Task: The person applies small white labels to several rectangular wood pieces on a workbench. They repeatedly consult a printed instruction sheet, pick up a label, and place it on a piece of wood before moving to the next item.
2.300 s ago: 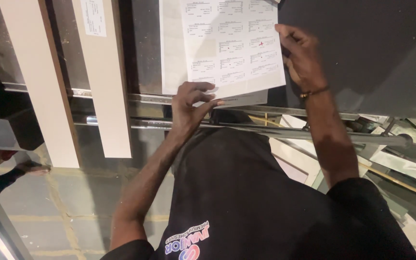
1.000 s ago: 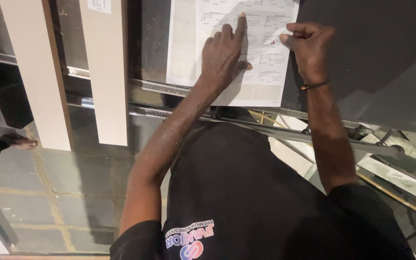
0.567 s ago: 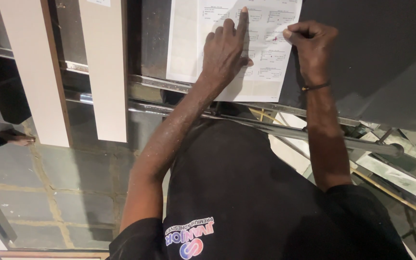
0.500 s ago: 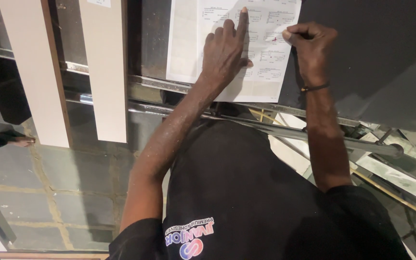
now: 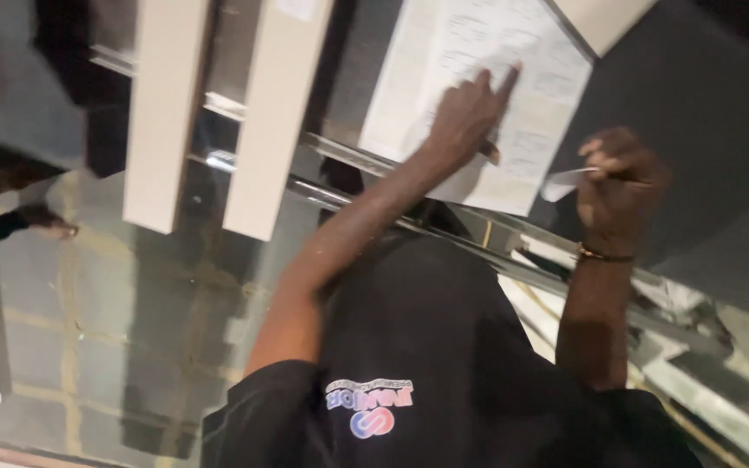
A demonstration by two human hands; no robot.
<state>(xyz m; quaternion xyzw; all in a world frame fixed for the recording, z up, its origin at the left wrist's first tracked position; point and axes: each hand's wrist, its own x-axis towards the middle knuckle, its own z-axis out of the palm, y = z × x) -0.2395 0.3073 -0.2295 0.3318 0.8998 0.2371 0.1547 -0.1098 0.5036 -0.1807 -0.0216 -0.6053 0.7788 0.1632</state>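
Note:
A white printed sheet (image 5: 478, 43) lies on a steel surface at the top of the head view. My left hand (image 5: 465, 117) rests flat on the sheet, index finger stretched out and pointing at a line of print. My right hand (image 5: 619, 178) hovers just right of the sheet's lower corner, over a dark grey panel (image 5: 721, 121). It is closed and pinches a small white slip (image 5: 563, 182) between thumb and fingers. A thin bracelet circles the right wrist.
Two long white boards (image 5: 165, 113) (image 5: 275, 113) lie across metal rails (image 5: 340, 156) at the left. More rails and pale strips (image 5: 678, 347) run along the lower right. Part of another person (image 5: 41, 224) shows at the far left above a tiled floor (image 5: 114, 329).
My right hand has come off the sheet's right edge, moving down and to the right with a white slip in it. My left hand stays pointing on the sheet. The view has shifted.

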